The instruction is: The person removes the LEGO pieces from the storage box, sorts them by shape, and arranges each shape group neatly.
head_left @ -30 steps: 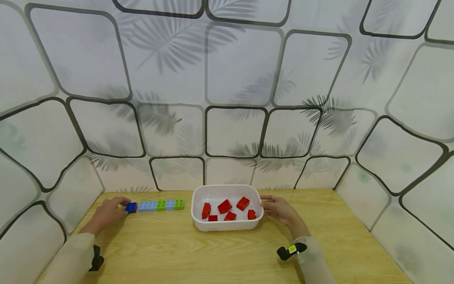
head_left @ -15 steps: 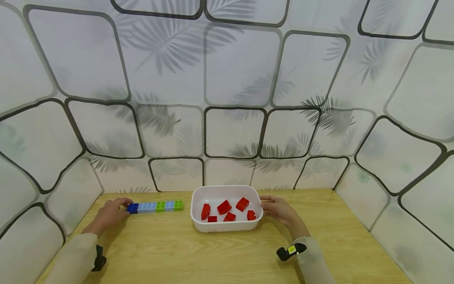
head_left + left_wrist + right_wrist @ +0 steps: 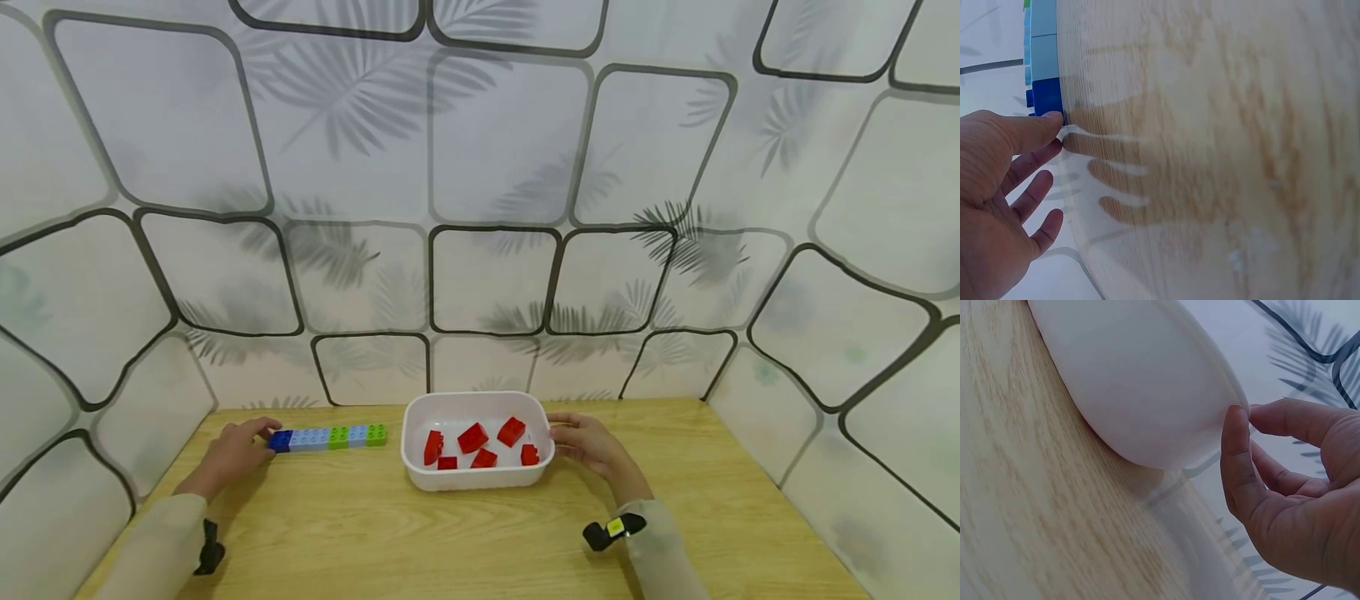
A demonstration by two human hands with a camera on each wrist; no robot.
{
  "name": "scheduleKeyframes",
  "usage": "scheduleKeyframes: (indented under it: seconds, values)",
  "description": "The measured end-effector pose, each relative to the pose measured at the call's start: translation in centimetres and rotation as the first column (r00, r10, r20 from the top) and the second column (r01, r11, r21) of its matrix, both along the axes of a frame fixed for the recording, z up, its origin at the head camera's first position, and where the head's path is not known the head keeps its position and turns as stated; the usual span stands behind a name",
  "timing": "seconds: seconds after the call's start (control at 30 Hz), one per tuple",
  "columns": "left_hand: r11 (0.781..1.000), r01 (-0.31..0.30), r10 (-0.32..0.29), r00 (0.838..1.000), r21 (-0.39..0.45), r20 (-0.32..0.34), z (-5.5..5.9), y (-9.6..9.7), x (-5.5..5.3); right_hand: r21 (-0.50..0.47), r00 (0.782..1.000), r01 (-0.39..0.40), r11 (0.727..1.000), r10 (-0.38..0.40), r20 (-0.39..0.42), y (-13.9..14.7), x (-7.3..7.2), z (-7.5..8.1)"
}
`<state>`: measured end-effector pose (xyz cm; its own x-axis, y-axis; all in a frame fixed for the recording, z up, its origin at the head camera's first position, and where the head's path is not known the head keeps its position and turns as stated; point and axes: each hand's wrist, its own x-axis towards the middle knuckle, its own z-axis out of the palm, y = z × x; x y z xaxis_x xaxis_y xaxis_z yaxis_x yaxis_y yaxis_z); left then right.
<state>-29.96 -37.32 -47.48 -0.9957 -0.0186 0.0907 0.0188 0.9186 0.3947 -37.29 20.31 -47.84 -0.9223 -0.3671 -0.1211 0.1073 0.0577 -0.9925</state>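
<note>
At far left on a pale wood table (image 3: 420,542), near its left edge: one left hand (image 3: 232,454), from a beige sleeve (image 3: 150,537) with a black wrist camera (image 3: 212,550). Pinching, between thumb and fingertip, a dark blue brick (image 3: 280,441) at the left end of a straight row (image 3: 322,438) of six studded toy building bricks. Set close to the table's back edge and back left corner, roughly parallel to that edge, studs up, end to end and touching. In order rightward: one dark blue, two light blue bricks (image 3: 310,438) with a seam between, one green brick (image 3: 338,437), one more light blue brick (image 3: 357,435), one last green brick (image 3: 377,435).

Past a gap, near the middle of the back edge: one white plastic tub (image 3: 476,478), open on top, with rounded corners. Inside, six red bricks (image 3: 472,437) in view, loose and at mixed angles, two partly hidden by the near wall.

At the tub's right end: one right hand (image 3: 592,446), thumb and fingertip clamped on the rim. Below, toward the front edge: a second beige sleeve (image 3: 663,554) and a second black wrist camera (image 3: 597,536) with a yellow label.

Behind: pale wall covering (image 3: 495,279) with stone-like outlines and grey leaves.
</note>
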Motion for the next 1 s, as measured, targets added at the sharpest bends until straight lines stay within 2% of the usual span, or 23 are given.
scheduleKeyframes:
  seconds: [0.23, 0.3, 0.37, 0.5, 0.63, 0.73, 0.87, 1.0]
  values:
    - [1.0, 0.024, -0.024, 0.999, -0.002, -0.025, 0.2, 0.0, 0.4, -0.008, 1.0, -0.004, 1.0, 0.004, -0.003, -0.1, 0.2, 0.2]
    - [0.999, 0.025, -0.026, 0.998, -0.02, -0.058, 0.5, 0.5, 0.6, -0.012, 1.0, -0.009, 1.0, 0.009, -0.003, -0.2, 0.2, 0.1]
    - [0.999, 0.02, -0.026, 0.993, -0.049, -0.119, 1.0, 1.2, 0.9, -0.01, 1.0, -0.012, 1.0, 0.012, -0.004, -0.2, 0.3, 0.1]
    - [0.995, 0.0, -0.024, 0.97, -0.099, -0.244, 2.1, 3.4, 0.8, -0.008, 1.0, -0.004, 1.0, 0.004, -0.001, -0.1, 0.3, 0.0]
    - [0.993, 0.015, -0.049, 0.956, -0.118, -0.291, 3.8, 5.4, 0.4, -0.008, 1.0, 0.003, 1.0, -0.003, -0.003, -0.1, 0.2, 0.1]
    - [0.99, 0.057, -0.095, 0.947, -0.133, -0.306, 5.0, 6.9, 0.3, -0.015, 1.0, 0.001, 1.0, -0.001, 0.001, -0.1, 0.1, 0.1]
    - [0.983, 0.133, -0.171, 0.92, -0.13, -0.352, 6.4, 8.9, 0.2, -0.029, 1.0, -0.006, 1.0, 0.006, 0.008, 0.0, 0.2, 0.2]
    - [0.967, 0.223, -0.255, 0.878, -0.126, -0.406, 8.2, 10.9, -0.1, -0.021, 1.0, -0.009, 1.0, 0.009, 0.001, 0.0, 0.3, 0.3]
